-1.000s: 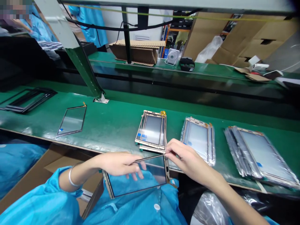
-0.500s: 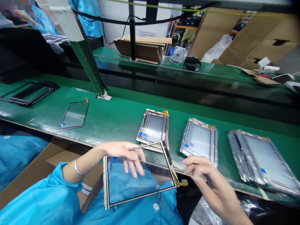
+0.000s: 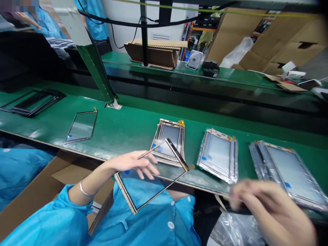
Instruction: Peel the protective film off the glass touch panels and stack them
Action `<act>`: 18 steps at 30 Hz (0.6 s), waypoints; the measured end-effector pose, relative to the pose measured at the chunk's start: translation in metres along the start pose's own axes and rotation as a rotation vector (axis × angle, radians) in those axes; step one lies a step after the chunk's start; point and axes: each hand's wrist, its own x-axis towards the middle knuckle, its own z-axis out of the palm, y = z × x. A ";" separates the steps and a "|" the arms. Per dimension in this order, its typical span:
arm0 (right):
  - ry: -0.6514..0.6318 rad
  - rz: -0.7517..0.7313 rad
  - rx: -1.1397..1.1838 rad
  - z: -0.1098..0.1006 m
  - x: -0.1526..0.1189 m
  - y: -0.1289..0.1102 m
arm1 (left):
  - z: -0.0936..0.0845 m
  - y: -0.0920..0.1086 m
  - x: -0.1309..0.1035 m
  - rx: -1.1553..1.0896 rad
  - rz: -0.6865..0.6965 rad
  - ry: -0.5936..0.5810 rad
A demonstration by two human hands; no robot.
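My left hand (image 3: 137,164) grips a clear touchscreen panel (image 3: 156,191) by its far edge, thumb on top and fingers spread over the glass. The panel has a dark, pale-edged border and a small gold ribbon tab at its right corner, and it is tilted in front of the bench edge. My right hand (image 3: 271,208) is smeared by motion, apart from the panel, in front of the plastic-wrapped panels (image 3: 294,171) at the right. Whether its fingers hold anything does not show. A stack of unwrapped panels (image 3: 170,136) lies just beyond my left hand.
Another wrapped stack (image 3: 219,153) lies mid-right on the green bench (image 3: 123,126). Leftward are a single panel (image 3: 82,126) and black frames (image 3: 33,102). A slanted post (image 3: 96,68) rises from the bench. Clear plastic bags (image 3: 233,229) and an open carton (image 3: 38,188) sit below the edge.
My right hand has moved right and toward me, away from the panel. The panel has turned in my left hand, its ribbon-tab corner swinging up and left.
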 end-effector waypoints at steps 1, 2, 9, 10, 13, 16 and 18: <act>0.010 -0.064 -0.101 0.009 0.013 0.001 | 0.007 0.003 0.000 0.083 -0.017 -0.010; -0.014 -0.138 -0.203 0.019 0.026 0.002 | 0.015 0.007 -0.001 0.168 -0.030 -0.022; -0.369 -0.428 -0.443 0.062 0.070 0.001 | 0.042 0.025 -0.004 0.686 0.034 -0.033; -0.393 -0.430 -0.454 0.063 0.069 0.000 | 0.043 0.026 -0.005 0.711 0.038 -0.036; -0.462 -0.421 -0.487 0.060 0.068 -0.003 | 0.043 0.028 -0.005 0.771 0.033 -0.038; -0.500 -0.429 -0.517 0.058 0.068 -0.004 | 0.044 0.028 -0.004 0.855 0.041 -0.019; -0.491 -0.446 -0.541 0.058 0.068 -0.003 | 0.044 0.027 -0.003 0.878 0.059 -0.016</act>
